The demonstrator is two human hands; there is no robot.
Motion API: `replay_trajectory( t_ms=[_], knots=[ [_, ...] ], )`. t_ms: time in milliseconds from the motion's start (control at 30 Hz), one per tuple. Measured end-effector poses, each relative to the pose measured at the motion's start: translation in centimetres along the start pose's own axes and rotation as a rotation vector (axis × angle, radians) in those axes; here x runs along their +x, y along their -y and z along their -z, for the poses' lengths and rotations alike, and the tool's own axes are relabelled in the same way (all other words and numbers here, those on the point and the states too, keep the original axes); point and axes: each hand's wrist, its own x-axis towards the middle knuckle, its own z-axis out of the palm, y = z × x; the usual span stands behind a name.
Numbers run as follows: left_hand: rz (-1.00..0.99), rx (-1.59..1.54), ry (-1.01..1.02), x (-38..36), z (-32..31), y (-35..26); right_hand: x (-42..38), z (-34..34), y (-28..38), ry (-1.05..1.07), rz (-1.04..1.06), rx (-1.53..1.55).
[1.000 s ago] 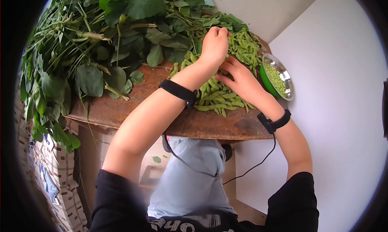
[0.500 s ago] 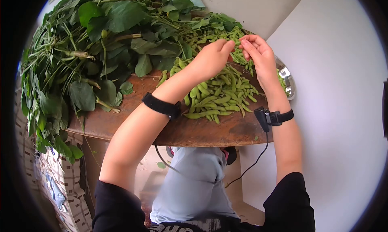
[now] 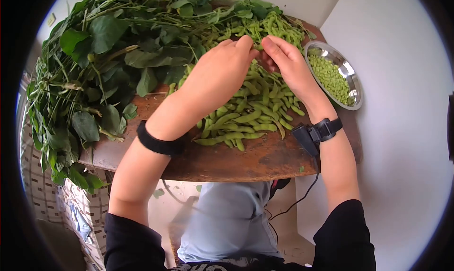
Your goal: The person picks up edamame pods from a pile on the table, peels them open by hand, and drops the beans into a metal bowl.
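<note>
Between the fingertips of my two hands, a green soybean pod (image 3: 258, 47) shows in part, above a heap of whole pods. My left hand (image 3: 226, 68) pinches its left end, the back of the hand toward me. On the right side, my right hand (image 3: 287, 64) has thumb and fingers closed at the other end; its lower fingers are curled and partly hidden. Loose soybean pods (image 3: 253, 122) lie under and in front of both hands. Just right of my right hand stands a steel bowl (image 3: 351, 71) with shelled green beans (image 3: 331, 79) in it.
Leafy bean stalks (image 3: 109, 39) cover the left and back of the wooden table (image 3: 246, 169). More, flatter-looking pods (image 3: 283, 27) are spread at the back. A white wall (image 3: 397, 129) borders the right side. A cable (image 3: 302, 195) hangs from my right wrist strap.
The view has shifted, bringing the bowl of beans fully into sight. Both hands appear lower and farther left, still pinched close together at the pod.
</note>
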Motion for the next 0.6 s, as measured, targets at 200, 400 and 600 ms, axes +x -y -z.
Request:
replay_trajectory(
  t_ms=[200, 400, 600],
  knots=[
    [0.088, -0.114, 0.054, 0.3, 0.4, -1.4, -0.8, -0.4, 0.2, -0.097, 0.034, 0.056],
    [0.214, -0.277, 0.094, 0.3, 0.9, -2.4, -1.2, 0.0, 1.1, -0.082, 0.145, -0.117],
    [0.286, -0.403, 0.05, 0.3, 0.5, -2.2, -1.2, -0.3, 0.7, -0.141, 0.173, -0.097]
  ],
)
